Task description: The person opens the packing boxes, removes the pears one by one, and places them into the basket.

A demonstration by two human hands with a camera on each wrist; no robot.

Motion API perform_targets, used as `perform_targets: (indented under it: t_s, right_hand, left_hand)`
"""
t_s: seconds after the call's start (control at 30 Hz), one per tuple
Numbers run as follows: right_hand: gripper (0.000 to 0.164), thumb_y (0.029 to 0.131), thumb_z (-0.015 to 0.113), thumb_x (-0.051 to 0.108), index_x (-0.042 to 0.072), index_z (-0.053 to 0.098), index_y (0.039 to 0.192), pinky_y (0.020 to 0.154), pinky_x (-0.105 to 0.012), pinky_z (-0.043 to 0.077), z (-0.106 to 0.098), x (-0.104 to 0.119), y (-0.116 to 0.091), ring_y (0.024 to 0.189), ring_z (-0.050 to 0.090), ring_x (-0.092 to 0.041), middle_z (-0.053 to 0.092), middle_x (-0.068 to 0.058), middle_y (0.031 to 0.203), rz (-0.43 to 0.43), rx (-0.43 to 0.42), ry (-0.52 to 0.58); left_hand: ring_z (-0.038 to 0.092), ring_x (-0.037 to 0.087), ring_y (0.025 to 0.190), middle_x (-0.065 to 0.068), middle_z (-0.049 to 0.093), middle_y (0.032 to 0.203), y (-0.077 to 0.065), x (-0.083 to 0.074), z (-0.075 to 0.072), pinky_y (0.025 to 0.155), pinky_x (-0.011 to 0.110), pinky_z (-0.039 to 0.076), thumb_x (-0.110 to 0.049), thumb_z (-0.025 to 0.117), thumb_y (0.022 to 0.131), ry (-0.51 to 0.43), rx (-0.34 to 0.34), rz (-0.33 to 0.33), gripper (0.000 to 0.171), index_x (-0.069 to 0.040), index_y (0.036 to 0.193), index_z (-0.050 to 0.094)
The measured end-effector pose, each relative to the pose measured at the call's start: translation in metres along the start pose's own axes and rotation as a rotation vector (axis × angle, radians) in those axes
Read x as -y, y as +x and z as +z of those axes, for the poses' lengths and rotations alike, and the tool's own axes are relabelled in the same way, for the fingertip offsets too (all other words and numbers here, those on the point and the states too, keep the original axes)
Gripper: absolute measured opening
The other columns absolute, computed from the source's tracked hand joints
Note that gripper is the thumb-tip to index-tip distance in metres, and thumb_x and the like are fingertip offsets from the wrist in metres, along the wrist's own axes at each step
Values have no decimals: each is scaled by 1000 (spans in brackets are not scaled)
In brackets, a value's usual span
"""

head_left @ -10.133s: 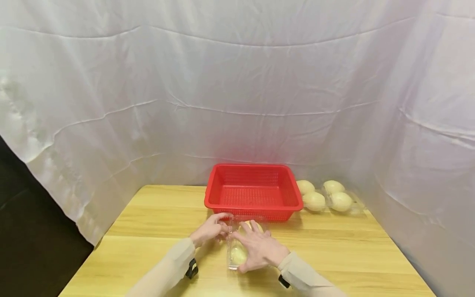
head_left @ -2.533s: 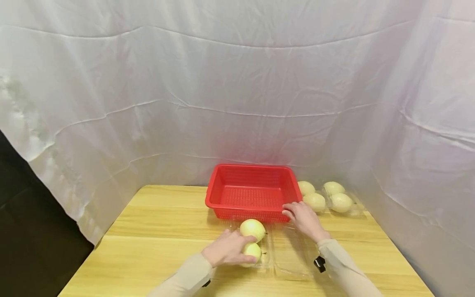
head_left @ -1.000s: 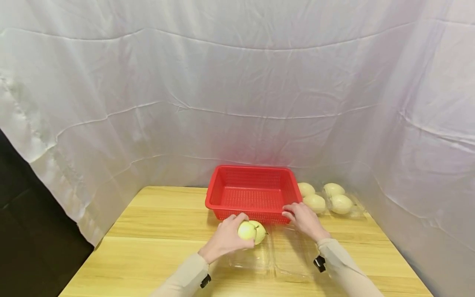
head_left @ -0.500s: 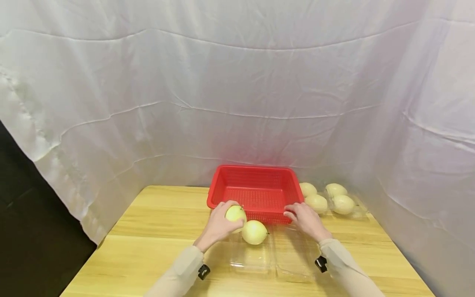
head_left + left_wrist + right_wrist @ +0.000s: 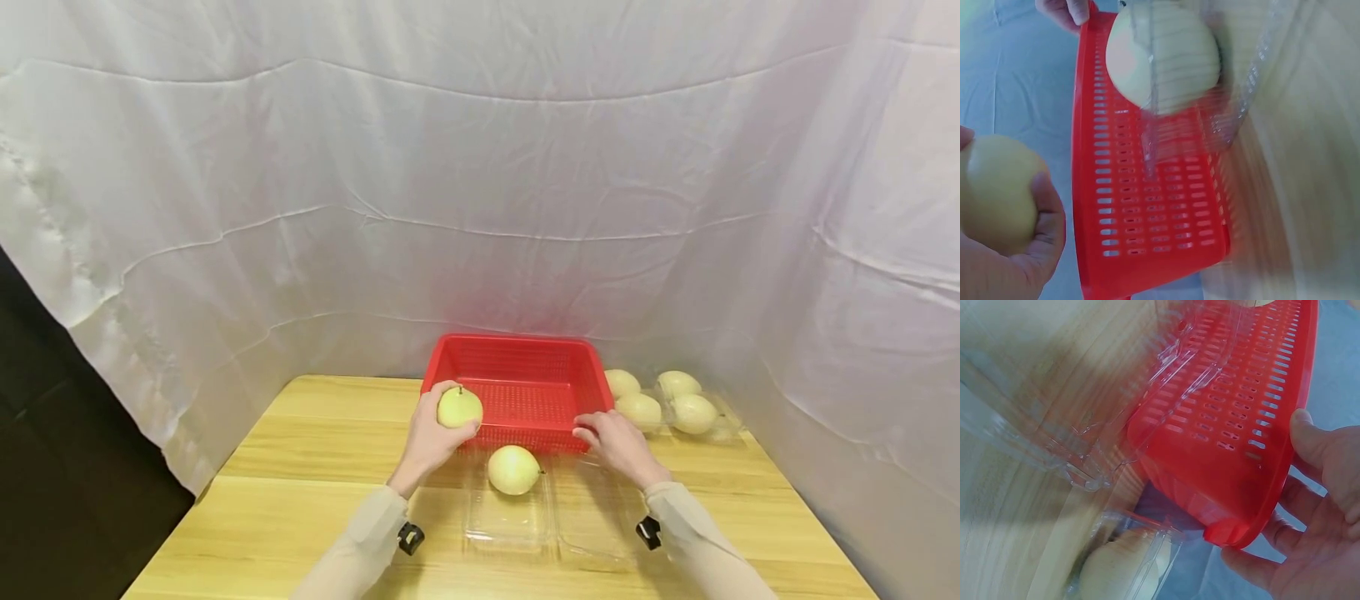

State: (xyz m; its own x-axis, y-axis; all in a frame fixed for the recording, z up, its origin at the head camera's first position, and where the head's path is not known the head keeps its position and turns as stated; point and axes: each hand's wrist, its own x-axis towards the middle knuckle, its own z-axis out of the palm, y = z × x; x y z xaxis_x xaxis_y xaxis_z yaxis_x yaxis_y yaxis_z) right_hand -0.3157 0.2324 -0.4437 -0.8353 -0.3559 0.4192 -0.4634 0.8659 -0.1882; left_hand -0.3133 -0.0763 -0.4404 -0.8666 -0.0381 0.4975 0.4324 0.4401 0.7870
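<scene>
1. The white curtain (image 5: pixel 480 183) hangs behind and to both sides.
2. The wooden table (image 5: pixel 315 450) carries everything below it.
3. The red basket (image 5: pixel 513 357) stands toward the back of the table, its long axis running left to right, with nothing visible inside. Relative to it, the held pear is at the near left corner, seemingly raised above the rim; the left wrist view shows a gap between the two.
4. The clear container (image 5: pixel 506 525) lies unfolded just in front of the basket, one half beside the other.
5. Clear packs (image 5: pixel 723 427) with four pears (image 5: pixel 693 414) sit to the right of the basket.
6. Of the two hands, the left hand (image 5: pixel 431 433) is at the basket's left end, fingers and thumb curled round the held pear, parted only by its width.
7. The right hand (image 5: pixel 618 446) is at the near right corner, thumb and fingers holding the rim; the hands are well apart.
8. The held pear (image 5: pixel 459 408) has its stem upward.
9. The loose pear (image 5: pixel 513 471) lies on its side in the container's left half, stem to the right, between the hands and nearer the person.
</scene>
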Motion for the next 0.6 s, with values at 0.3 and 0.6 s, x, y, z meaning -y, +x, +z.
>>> perform_targets:
  t_s: [0.3,0.6]
  right_hand:
    - [21,83,65,22,9,68,99,72,-42,45,-1,-1,1,79,57,-22,66,-1,89,-5,-3,2]
    - [21,83,65,22,8,68,98,72,-42,45,-2,0,1,78,58,-22,66,-1,88,-16,-1,4]
  left_hand:
    - [56,16,81,-2,58,99,26,8,1,65,33,46,-31,78,63,52,-12,25,66,-25,119,44]
    - [52,19,68,6,40,118,43,23,8,50,27,43,-36,67,73,278,43,138,88,-44,141,12]
